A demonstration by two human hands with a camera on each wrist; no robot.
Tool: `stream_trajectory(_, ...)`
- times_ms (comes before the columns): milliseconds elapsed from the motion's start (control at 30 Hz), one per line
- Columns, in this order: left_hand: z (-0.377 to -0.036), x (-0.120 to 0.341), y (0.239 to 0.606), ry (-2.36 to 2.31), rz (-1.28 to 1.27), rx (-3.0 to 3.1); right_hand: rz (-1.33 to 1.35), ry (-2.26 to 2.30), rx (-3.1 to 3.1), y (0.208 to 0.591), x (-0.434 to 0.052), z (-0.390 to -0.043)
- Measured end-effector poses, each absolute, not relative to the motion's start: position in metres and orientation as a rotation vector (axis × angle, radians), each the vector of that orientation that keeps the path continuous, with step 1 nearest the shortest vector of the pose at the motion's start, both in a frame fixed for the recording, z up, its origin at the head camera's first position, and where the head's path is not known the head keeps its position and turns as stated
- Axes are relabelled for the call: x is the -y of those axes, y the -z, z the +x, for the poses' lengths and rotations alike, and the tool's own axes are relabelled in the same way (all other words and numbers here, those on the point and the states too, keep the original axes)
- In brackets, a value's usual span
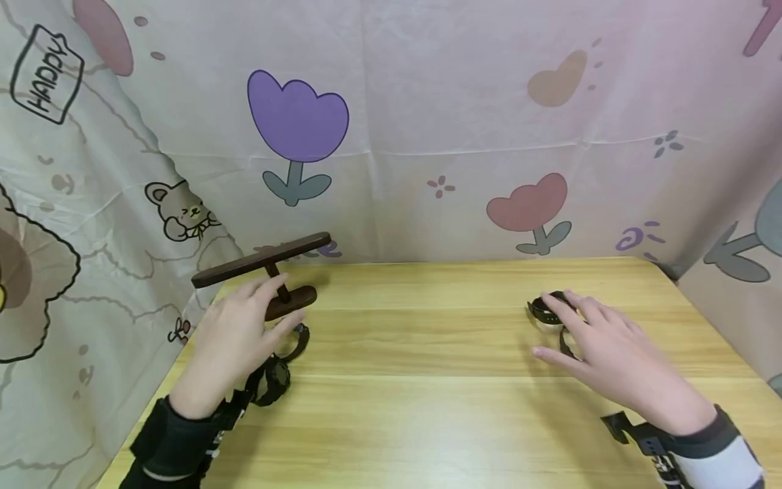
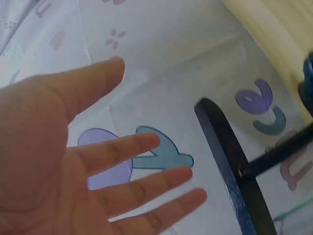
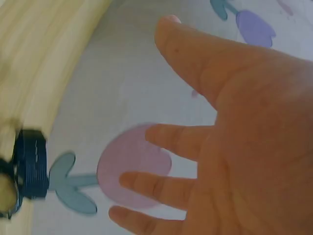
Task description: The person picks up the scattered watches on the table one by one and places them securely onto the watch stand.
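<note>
Both hands are being held open: the left hand (image 1: 235, 339) by the stiff, light wooden stand (image 1: 264, 272), best taken by its post; the right hand (image 1: 611, 353) over the bendy black watch (image 1: 548, 311), best lifted by its strap.

A dark wooden T-shaped stand (image 1: 269, 275) stands upright on its oval base at about ten o'clock on the worktop, its flat crossbar tilted, the left end lower. Just below it, near eight o'clock, a black wristwatch (image 1: 276, 370) lies flat with its strap curling toward the stand's base. A second black watch (image 1: 548, 311) with a pale metallic case lies at about two o'clock, well apart from the first.
</note>
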State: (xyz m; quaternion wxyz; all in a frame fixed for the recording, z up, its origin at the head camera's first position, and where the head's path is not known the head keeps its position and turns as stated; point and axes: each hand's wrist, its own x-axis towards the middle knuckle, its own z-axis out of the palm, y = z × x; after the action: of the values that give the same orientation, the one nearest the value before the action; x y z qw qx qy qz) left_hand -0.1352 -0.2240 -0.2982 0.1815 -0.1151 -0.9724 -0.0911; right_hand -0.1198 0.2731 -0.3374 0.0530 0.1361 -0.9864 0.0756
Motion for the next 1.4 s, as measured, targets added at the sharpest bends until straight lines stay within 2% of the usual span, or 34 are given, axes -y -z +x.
stream_trajectory(367, -0.170, 0.269, 0.278, 0.286, -0.291, 2.674, 0.662, -0.274, 2.753, 0.332, -0.212, -0.137)
stream_trajectory(867, -0.215, 0.330, 0.268, 0.350, -0.301, 2.933, 0.803, -0.561, 2.712, 0.343, -0.133, -0.191)
stream_trajectory(1400, -0.225, 0.368, 0.274, 0.418, -0.264, 3.088, 0.833, -0.860, 2.744, 0.333, -0.054, -0.250)
